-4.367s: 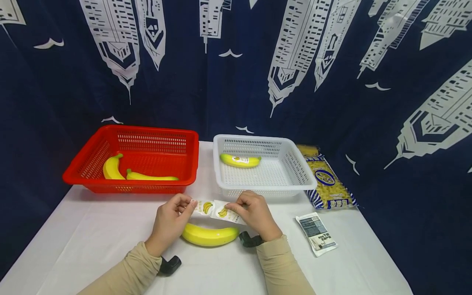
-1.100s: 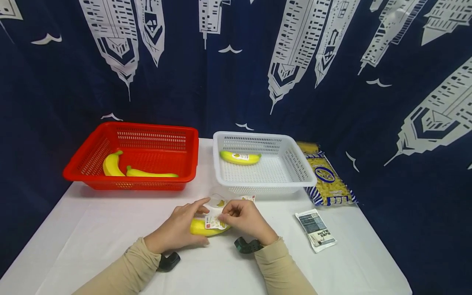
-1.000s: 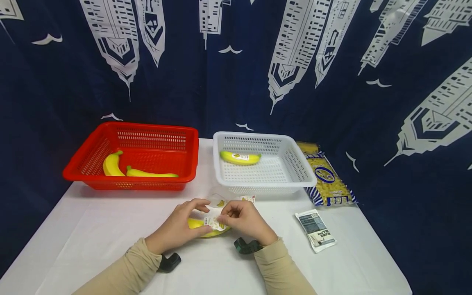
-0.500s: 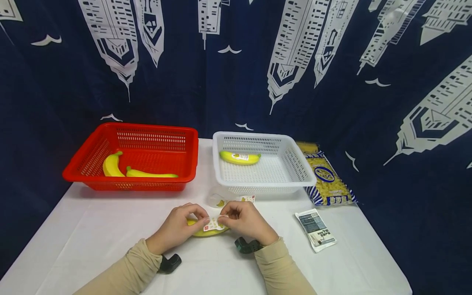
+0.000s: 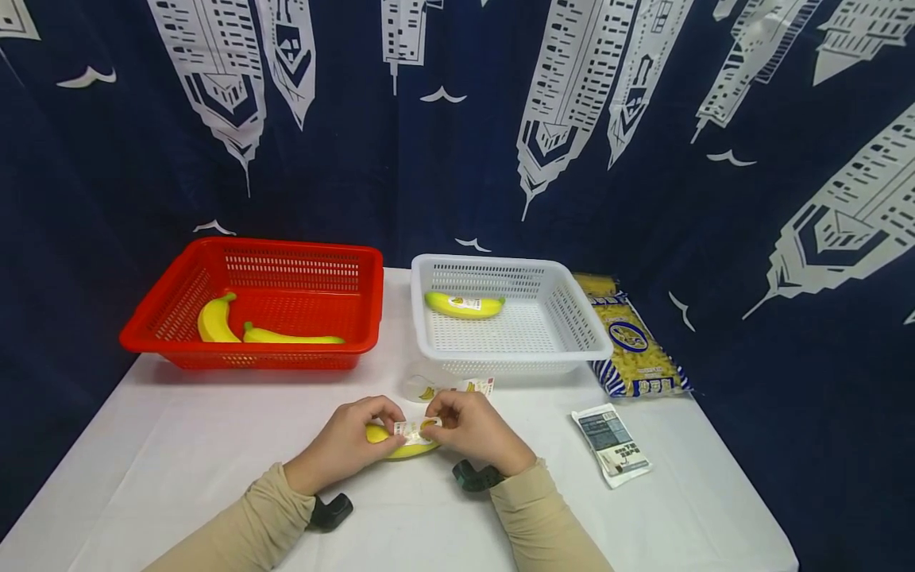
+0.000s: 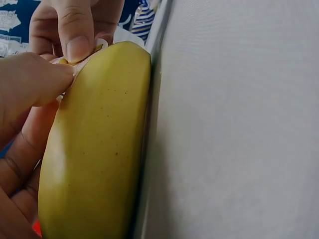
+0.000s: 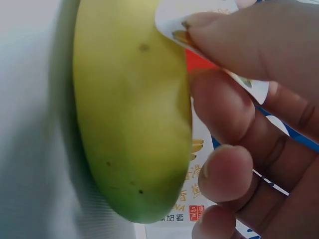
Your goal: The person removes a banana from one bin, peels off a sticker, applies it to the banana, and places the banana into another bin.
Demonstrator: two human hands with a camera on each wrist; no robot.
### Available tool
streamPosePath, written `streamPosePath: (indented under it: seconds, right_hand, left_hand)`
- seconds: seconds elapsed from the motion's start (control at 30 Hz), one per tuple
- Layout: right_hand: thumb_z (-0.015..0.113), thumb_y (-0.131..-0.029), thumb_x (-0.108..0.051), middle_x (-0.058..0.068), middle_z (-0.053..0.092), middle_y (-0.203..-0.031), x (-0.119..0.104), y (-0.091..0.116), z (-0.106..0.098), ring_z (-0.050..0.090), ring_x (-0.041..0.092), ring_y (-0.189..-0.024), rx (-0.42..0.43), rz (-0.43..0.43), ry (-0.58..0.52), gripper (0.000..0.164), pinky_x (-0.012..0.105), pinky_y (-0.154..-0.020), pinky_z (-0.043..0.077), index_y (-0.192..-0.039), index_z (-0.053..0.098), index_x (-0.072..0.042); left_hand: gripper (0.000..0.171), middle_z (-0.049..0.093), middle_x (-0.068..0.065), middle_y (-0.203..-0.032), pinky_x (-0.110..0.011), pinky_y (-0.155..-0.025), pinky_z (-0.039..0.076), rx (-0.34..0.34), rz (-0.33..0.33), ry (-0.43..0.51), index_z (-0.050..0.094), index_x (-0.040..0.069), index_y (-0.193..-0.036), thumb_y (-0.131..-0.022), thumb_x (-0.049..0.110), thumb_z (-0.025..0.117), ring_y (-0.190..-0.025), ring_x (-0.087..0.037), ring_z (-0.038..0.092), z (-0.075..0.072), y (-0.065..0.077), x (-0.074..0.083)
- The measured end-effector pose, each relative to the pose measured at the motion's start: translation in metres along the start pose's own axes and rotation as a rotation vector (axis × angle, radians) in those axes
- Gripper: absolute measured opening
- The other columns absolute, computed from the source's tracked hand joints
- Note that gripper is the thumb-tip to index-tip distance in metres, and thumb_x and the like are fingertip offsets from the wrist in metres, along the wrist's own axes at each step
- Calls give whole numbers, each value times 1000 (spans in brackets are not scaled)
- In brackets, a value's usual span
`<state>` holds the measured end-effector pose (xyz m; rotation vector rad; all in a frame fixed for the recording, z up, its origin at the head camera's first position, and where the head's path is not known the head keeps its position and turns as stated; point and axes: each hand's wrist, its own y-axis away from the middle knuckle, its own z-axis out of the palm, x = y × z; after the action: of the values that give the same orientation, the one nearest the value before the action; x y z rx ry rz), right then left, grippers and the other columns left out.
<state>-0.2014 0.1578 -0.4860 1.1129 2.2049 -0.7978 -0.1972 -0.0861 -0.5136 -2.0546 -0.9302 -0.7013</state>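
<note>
A yellow banana point(image 5: 411, 452) lies on the white tablecloth between my hands. Over its upper side sits a white label sticker point(image 5: 411, 432) with banana pictures. My left hand point(image 5: 343, 441) pinches the sticker's left end, its thumb pressing close to the peel in the left wrist view. My right hand point(image 5: 479, 433) pinches the other end between thumb and forefinger. In the right wrist view that end of the sticker point(image 7: 172, 19) stands curled off the banana point(image 7: 129, 109). How much of the sticker touches the peel is hidden by the fingers.
Behind my hands lies a backing strip point(image 5: 475, 387) with more labels, partly transparent. A red basket point(image 5: 250, 349) with two bananas stands back left. The white basket point(image 5: 515, 361) holds one labelled banana. A pasta bag point(image 5: 639, 357) and a small packet point(image 5: 611, 445) lie right.
Earlier both hands held a label strip above the banana; it now lies behind them. The single sticker came down onto the banana, and my left fingers closed on its left end.
</note>
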Motion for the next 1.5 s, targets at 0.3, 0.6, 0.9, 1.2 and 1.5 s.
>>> streamPosePath:
  seconds: [0.3,0.6,0.9,1.2,1.5]
  right_hand:
    - [87,-82,-11,-3,65,-83,-2,0,2,57,8,-79,9,17,67,22,24,-73,49,-91,67,-16]
    - [87,-82,-13,-5,58,-76,1,-2,2,54,11,-71,-41,37,58,26,21,-65,45,-97,66,-15]
    - [87,-82,-14,-9,55,-73,1,-2,2,49,3,-66,-35,38,49,25,20,-60,42,-95,66,-14]
    - [81,-89,-13,-11,55,-72,1,-2,0,48,0,-63,-42,63,41,15,19,-58,41,-97,68,-13]
    - [77,-91,-12,-11,53,-69,1,-3,3,46,-1,-60,-21,92,11,10,18,-57,40,-93,68,-12]
  left_hand:
    - [30,64,15,-86,-28,-80,51,-19,-1,-17,67,24,-101,-82,13,87,-84,-3,61,0,-1,0]
    - [47,61,18,-82,-30,-82,52,9,5,-32,63,17,-118,-79,12,89,-83,-2,62,1,-1,-2]
    - [44,64,15,-88,-27,-80,51,-30,21,-32,59,24,-117,-83,15,87,-85,-4,62,-2,-2,0]
    - [25,66,13,-100,-27,-81,55,-37,93,-45,70,24,-104,-86,15,84,-92,-5,65,-2,0,-3]
    - [22,67,13,-96,-25,-78,55,-7,95,-59,75,21,-100,-83,15,87,-88,-5,65,-2,0,-3]
